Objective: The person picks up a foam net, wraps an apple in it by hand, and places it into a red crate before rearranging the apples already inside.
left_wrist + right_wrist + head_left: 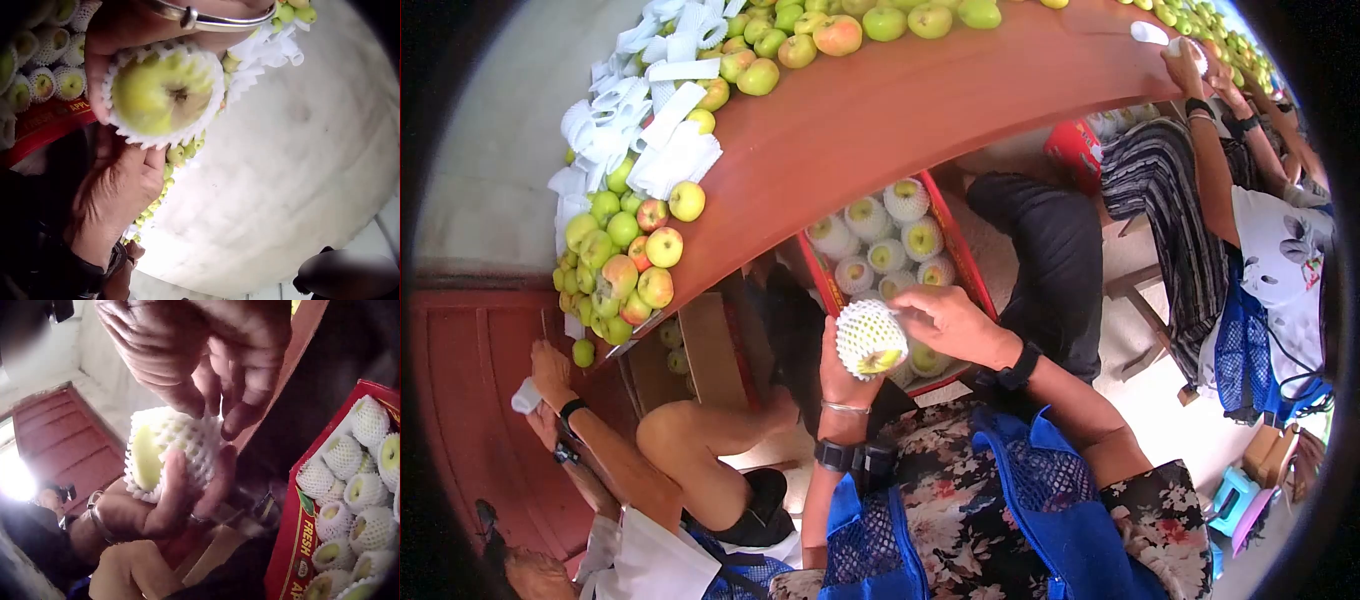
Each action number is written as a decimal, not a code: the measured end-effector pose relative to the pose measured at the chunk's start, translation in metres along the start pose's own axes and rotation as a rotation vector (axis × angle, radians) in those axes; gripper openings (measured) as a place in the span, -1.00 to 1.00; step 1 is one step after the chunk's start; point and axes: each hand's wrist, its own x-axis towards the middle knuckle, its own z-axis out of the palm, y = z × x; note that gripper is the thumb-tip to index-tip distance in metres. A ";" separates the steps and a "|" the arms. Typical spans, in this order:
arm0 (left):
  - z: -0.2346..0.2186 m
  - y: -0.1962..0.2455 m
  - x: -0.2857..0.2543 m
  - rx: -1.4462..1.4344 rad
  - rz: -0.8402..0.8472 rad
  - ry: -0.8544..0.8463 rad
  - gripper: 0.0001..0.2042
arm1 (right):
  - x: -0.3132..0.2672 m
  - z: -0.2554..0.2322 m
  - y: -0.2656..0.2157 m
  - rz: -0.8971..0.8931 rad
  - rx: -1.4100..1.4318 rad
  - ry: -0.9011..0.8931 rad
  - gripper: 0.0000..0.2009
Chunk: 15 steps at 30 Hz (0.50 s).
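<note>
In the head view my left hand (841, 378) grips a yellow-green apple (884, 361) wrapped in a white foam net sleeve (866, 325). The apple's end with its brown hollow (180, 95) faces out of the net in the left wrist view. Fingers and thumb of that hand wrap round the net's sides. My right hand (958, 324) is at the opposite end of the sleeve. Its bent fingertips (232, 425) and thumb pinch the net's edge in the right wrist view. Below both hands stands a red box (962, 262) of net-wrapped apples.
A curved reddish-brown table (850, 130) runs across the front, bearing loose apples (615, 270) and a heap of white foam nets (640, 115). People sit close on both sides, one hand (550, 375) at left holding a white net. A cardboard box (710, 345) stands at left.
</note>
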 end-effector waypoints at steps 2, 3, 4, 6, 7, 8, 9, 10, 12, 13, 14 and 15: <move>-0.007 -0.003 0.006 0.118 0.021 0.065 -0.48 | -0.002 -0.001 0.001 0.044 -0.060 0.023 -0.84; -0.005 -0.004 0.006 0.120 0.017 0.051 -0.47 | -0.003 0.000 -0.001 0.094 -0.049 0.032 -0.85; -0.003 -0.005 0.005 0.121 0.016 0.041 -0.46 | -0.004 0.002 -0.002 0.143 -0.035 0.036 -0.87; -0.002 -0.007 0.005 0.133 0.029 0.054 -0.45 | -0.002 0.002 -0.002 0.195 0.021 0.099 -0.87; -0.001 -0.010 0.007 0.142 0.036 0.073 -0.44 | -0.001 0.002 -0.002 0.222 0.046 0.133 -0.87; -0.002 -0.013 0.008 0.152 0.040 0.092 -0.43 | -0.001 0.001 -0.004 0.198 0.069 0.118 -0.87; -0.003 -0.014 0.009 0.176 0.041 0.089 -0.45 | -0.001 -0.001 -0.007 0.177 0.090 0.105 -0.87; -0.004 -0.013 0.010 0.135 0.040 0.095 -0.45 | -0.001 -0.002 -0.008 0.155 0.112 0.090 -0.87; -0.005 -0.007 0.009 0.055 0.047 0.113 -0.46 | -0.001 -0.002 -0.005 -0.004 -0.010 0.069 -0.81; 0.002 -0.003 0.007 0.066 0.053 0.162 -0.46 | 0.001 -0.002 -0.007 -0.049 -0.050 0.057 -0.80; 0.003 -0.001 0.006 0.071 0.064 0.171 -0.45 | 0.002 -0.002 -0.008 -0.096 -0.090 0.046 -0.79; 0.004 0.000 0.006 0.076 0.073 0.179 -0.45 | 0.003 -0.001 -0.007 -0.104 -0.073 0.012 -0.75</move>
